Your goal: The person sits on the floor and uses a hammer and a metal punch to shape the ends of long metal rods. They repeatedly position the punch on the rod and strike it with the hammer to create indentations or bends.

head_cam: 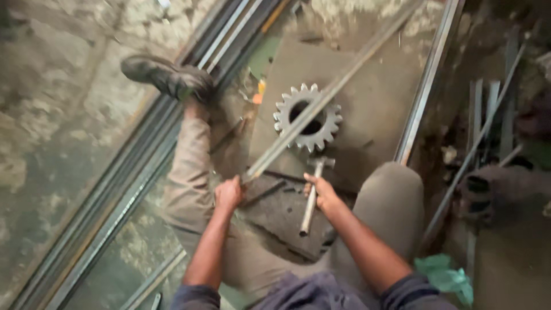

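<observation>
My left hand (228, 193) grips the near end of a long metal bar (333, 89) that slants up to the right, lying across a large toothed gear (308, 117). My right hand (322, 192) is closed around the handle of a metal hammer (313, 192), whose head points toward the gear. Both rest over a dark, thick metal block (281, 221) between my legs. The gear lies flat on a grey steel plate (373, 103).
My left leg stretches out to a worn shoe (169, 76) resting on a bundle of long steel sections (143, 166) on the floor. A steel angle (427, 80) runs along the plate's right side. Loose rods and scrap (488, 132) lie at right, a green cloth (445, 275) near my right knee.
</observation>
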